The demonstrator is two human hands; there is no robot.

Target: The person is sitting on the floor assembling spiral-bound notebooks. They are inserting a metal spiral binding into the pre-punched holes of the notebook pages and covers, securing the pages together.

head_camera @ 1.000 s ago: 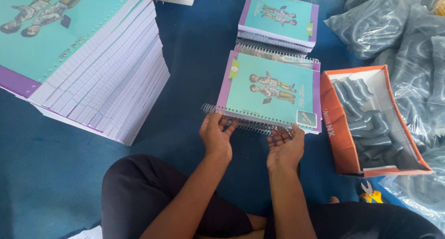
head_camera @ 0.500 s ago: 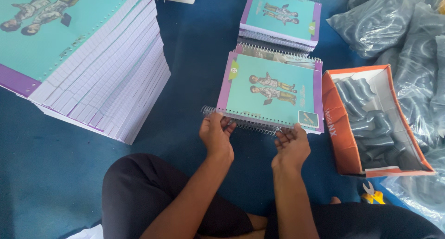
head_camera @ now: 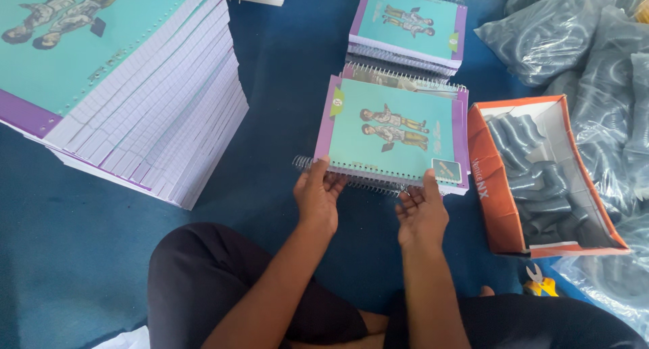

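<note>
Your left hand (head_camera: 318,197) and right hand (head_camera: 420,217) each close a grip on the near edge of a teal-and-purple spiral-bound notebook (head_camera: 393,132), thumbs on the cover, fingers curled under the silver wire coil (head_camera: 351,180). It lies just beyond both hands, atop other notebooks on the blue floor (head_camera: 284,85). Two more stacks show: a tall unbound one (head_camera: 128,92) left, a short one (head_camera: 405,24) beyond. One orange cardboard box (head_camera: 487,187) of grey coils sits right.
</note>
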